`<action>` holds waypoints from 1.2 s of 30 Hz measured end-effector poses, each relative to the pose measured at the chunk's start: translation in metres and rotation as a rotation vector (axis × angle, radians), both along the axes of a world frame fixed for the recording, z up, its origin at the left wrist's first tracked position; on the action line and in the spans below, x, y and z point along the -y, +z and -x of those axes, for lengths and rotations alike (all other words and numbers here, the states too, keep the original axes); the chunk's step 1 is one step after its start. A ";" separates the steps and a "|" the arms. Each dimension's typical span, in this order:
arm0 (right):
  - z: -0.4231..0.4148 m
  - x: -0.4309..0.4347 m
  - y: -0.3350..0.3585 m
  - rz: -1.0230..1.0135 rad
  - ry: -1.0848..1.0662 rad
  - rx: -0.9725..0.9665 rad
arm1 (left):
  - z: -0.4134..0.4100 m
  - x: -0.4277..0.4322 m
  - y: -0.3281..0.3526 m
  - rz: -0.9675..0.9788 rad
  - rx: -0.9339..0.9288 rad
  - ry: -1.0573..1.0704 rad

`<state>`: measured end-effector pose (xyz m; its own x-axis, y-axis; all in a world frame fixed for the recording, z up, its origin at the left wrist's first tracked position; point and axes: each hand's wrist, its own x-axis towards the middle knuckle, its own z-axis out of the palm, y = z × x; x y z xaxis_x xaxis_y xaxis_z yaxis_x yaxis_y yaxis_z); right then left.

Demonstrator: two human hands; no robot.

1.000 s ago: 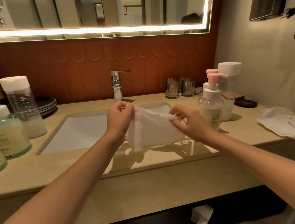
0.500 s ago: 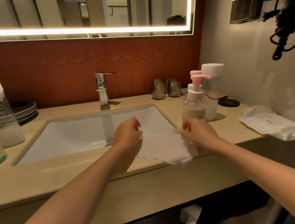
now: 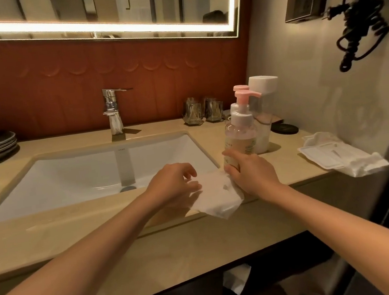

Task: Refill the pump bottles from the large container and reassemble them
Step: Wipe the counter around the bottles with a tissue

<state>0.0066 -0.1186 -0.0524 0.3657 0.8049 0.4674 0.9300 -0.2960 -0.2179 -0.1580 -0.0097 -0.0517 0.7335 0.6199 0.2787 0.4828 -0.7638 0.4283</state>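
Our right hand (image 3: 253, 175) wraps the pump bottle (image 3: 241, 139), left hand (image 3: 173, 181) relaxed over the wipe (image 3: 216, 200); pump already on, wiping likely remains.

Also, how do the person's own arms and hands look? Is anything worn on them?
The left forearm and the right forearm are bare; no sleeve reaches into the view. The left hand and the right hand wear no gloves. No watch, bracelet or ring shows on the visible sides, though the light is dim.
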 end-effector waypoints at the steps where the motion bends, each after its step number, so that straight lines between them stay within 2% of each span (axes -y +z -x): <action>1: -0.002 0.000 -0.001 -0.002 -0.006 0.008 | -0.002 0.000 0.000 0.002 -0.005 -0.002; 14: -0.058 0.010 0.001 0.034 -0.103 -0.056 | -0.025 0.003 -0.006 0.045 -0.045 -0.090; 17: -0.054 0.002 0.002 -0.064 0.019 -0.094 | -0.027 0.000 -0.007 0.050 -0.047 -0.111; 20: -0.045 -0.015 0.006 -0.050 0.204 -0.231 | -0.027 -0.002 -0.007 0.039 -0.048 -0.126; 24: -0.044 -0.037 0.009 -0.072 0.190 -0.515 | -0.026 -0.003 -0.008 0.017 -0.086 -0.147; 30: -0.053 -0.058 0.011 -0.149 0.103 -0.685 | -0.026 -0.005 -0.004 -0.018 -0.127 -0.171; 36: -0.068 -0.065 0.012 -0.123 0.011 -0.701 | -0.027 -0.005 -0.005 -0.047 -0.130 -0.172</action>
<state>0.0748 -0.0535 -0.0399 0.6059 0.7667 0.2122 0.5609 -0.2226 -0.7974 -0.1307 -0.0042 -0.0562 0.8590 0.4712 0.2003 0.3926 -0.8572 0.3332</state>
